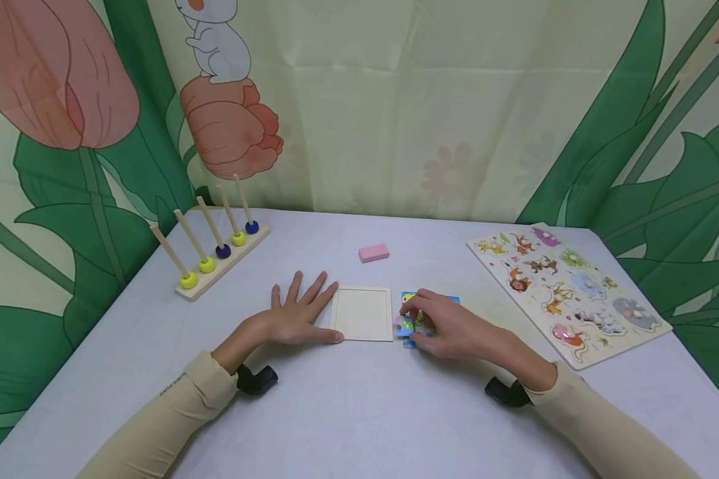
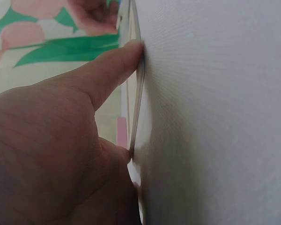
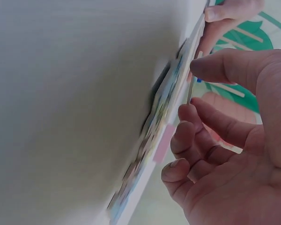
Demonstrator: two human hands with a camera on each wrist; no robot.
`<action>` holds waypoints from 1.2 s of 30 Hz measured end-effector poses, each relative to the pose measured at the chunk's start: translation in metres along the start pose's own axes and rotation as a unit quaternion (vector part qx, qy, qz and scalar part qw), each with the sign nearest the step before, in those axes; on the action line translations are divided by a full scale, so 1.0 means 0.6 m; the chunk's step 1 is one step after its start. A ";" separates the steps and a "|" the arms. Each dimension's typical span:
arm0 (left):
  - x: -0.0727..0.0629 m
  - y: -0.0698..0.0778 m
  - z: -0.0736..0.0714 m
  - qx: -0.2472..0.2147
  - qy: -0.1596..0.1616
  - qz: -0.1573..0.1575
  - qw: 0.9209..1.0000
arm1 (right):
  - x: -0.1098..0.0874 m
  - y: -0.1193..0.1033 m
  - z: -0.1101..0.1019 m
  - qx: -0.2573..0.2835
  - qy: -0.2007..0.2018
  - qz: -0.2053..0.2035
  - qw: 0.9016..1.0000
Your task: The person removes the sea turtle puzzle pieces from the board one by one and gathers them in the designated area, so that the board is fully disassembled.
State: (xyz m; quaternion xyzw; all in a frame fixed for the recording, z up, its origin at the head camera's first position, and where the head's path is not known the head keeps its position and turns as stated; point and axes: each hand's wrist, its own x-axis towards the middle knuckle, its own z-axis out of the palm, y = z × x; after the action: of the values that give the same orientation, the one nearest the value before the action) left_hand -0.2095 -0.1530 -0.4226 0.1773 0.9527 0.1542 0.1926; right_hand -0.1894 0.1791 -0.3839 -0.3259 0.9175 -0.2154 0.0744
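Observation:
A pale square wooden puzzle frame [image 1: 361, 314] lies flat in the middle of the white table. My left hand [image 1: 299, 322] is spread flat to its left, with the thumb and a fingertip at the frame's edge [image 2: 137, 103]. To the right of the frame, my right hand [image 1: 449, 327] pinches a small jigsaw piece [image 1: 404, 327] between thumb and fingers. The right wrist view shows this thin piece [image 3: 191, 89] edge-on and raised above the table. Colourful puzzle pieces [image 1: 453, 299] lie below the right hand, which partly hides them.
A pink block [image 1: 374, 253] lies behind the frame. At the back left stands a wooden base with pegs [image 1: 224, 266] carrying yellow and dark blue beads. An animal puzzle board [image 1: 539, 319] lies at the right. A printed curtain [image 1: 395, 133] hangs behind the table.

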 end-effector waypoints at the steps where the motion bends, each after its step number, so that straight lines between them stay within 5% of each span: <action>1: 0.000 -0.001 0.000 0.001 0.000 -0.001 1.000 | -0.004 0.003 -0.001 -0.001 0.001 0.005 1.000; 22: -0.003 0.001 -0.003 -0.001 0.004 -0.003 1.000 | -0.106 0.053 -0.026 -0.038 0.026 0.040 0.998; 36: -0.007 0.006 -0.005 -0.007 0.001 -0.002 1.000 | -0.121 0.060 -0.026 -0.052 0.014 0.051 0.997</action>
State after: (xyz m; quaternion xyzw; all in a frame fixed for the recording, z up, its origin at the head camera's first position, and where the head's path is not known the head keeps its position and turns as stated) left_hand -0.2063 -0.1517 -0.4174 0.1742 0.9520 0.1610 0.1935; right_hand -0.1577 0.2556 -0.3860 -0.2788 0.9439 -0.1682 0.0551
